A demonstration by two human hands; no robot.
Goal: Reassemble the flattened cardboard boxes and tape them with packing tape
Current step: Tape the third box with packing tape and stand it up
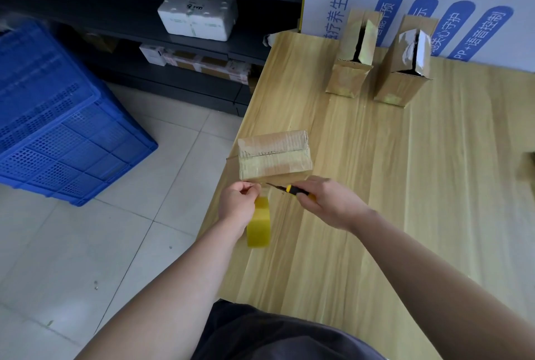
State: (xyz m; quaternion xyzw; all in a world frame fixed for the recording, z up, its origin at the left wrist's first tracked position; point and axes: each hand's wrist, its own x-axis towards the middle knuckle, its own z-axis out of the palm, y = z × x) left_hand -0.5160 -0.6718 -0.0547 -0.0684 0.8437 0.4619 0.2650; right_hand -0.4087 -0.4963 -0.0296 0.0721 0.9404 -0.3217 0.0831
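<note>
Left hand (238,203) pinches glossy yellow tape roll (258,225) beside taped corrugated box (275,156).

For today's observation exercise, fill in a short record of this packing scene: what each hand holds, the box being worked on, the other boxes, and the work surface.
left hand: pinches the tape pulled from the yellow tape roll
right hand: grips a yellow-and-black utility knife, blade toward the tape
near box: closed, taped along its top seam, at the table's left edge
far boxes: two, with a dark gap between their flaps
surface: wooden table
</note>
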